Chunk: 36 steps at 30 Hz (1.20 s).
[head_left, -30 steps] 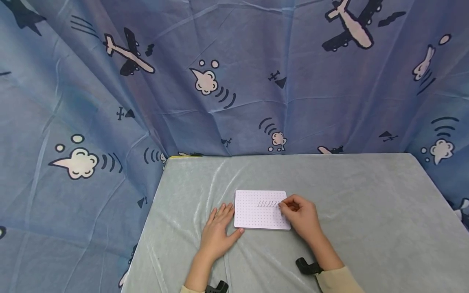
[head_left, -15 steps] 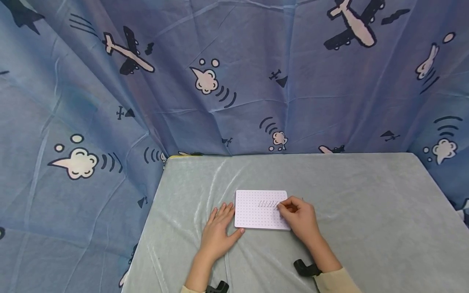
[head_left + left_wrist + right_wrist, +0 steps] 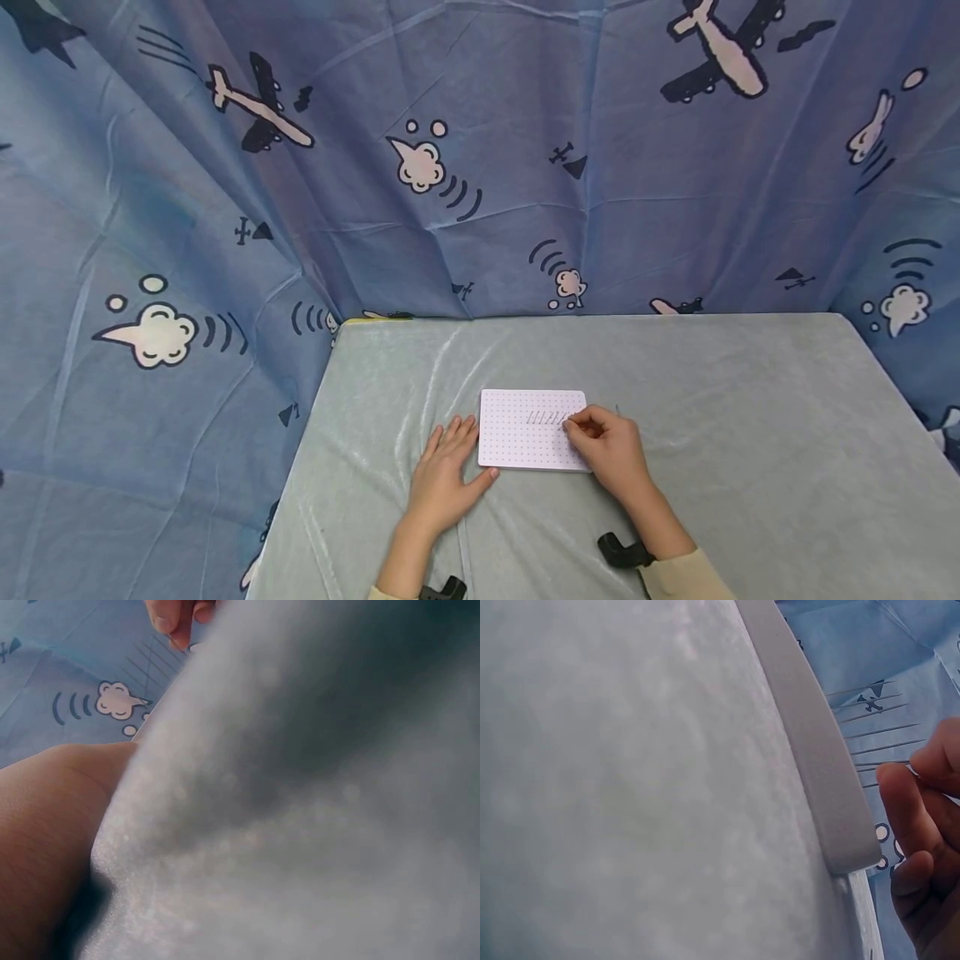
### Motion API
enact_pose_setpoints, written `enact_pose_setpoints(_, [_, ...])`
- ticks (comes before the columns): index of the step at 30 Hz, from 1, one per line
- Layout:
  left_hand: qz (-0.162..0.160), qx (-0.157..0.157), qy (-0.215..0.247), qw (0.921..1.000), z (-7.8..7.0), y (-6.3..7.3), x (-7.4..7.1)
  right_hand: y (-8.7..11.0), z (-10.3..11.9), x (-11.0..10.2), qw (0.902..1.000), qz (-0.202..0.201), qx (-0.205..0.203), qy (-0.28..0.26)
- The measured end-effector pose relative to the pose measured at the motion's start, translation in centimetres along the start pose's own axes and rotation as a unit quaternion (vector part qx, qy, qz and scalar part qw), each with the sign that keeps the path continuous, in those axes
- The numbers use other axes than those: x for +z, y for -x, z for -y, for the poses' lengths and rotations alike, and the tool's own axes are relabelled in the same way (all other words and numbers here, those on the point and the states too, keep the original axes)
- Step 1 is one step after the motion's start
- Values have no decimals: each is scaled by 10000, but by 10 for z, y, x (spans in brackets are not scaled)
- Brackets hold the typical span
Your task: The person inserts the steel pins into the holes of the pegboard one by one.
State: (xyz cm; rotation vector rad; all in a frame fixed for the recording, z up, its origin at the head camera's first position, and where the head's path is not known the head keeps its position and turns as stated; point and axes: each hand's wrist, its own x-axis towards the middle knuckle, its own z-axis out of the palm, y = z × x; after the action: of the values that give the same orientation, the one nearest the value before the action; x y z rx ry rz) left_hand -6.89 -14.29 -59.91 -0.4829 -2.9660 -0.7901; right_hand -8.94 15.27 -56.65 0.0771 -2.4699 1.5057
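A thin white board (image 3: 517, 450) with a grid of small holes lies on the table. Several slim metal needles (image 3: 543, 417) stand in a row across its right half. My left hand (image 3: 444, 483) rests spread beside it, fingertips at the left edge and thumb at the near left corner. Over the right end of the row, my right hand (image 3: 613, 450) pinches a needle between thumb and forefinger. In the right wrist view, that hand (image 3: 930, 817) has its fingertips round one needle, and the other upright needles (image 3: 881, 733) stand alongside. The pinched needle's far end is hidden by the fingers.
A pale grey-green velvety cloth (image 3: 750, 400) covers the table. Behind and to the left hangs a blue curtain (image 3: 495, 242) printed with planes and clouds. A thin dark sliver (image 3: 617, 409) shows just behind the right hand. Each wrist wears a black camera mount (image 3: 624, 551).
My right hand has shifted slightly left and nearer along the needle row, still pinching. The dark sliver behind it now shows. My left hand and the board stay put.
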Motion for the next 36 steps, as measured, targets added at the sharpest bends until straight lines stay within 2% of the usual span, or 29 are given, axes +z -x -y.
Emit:
enact_pose_setpoints(20, [-29, 32, -60, 10000, 1, 0, 1, -2, 4, 1, 9998, 60, -1, 174])
enact_pose_setpoints(32, [-43, 47, -76, 10000, 2, -2, 1, -2, 7, 4, 9976, 33, -336, 600])
enact_pose_setpoints(36, [-16, 42, -74, 10000, 2, -1, 1, -1, 7, 4, 9973, 17, -310, 663])
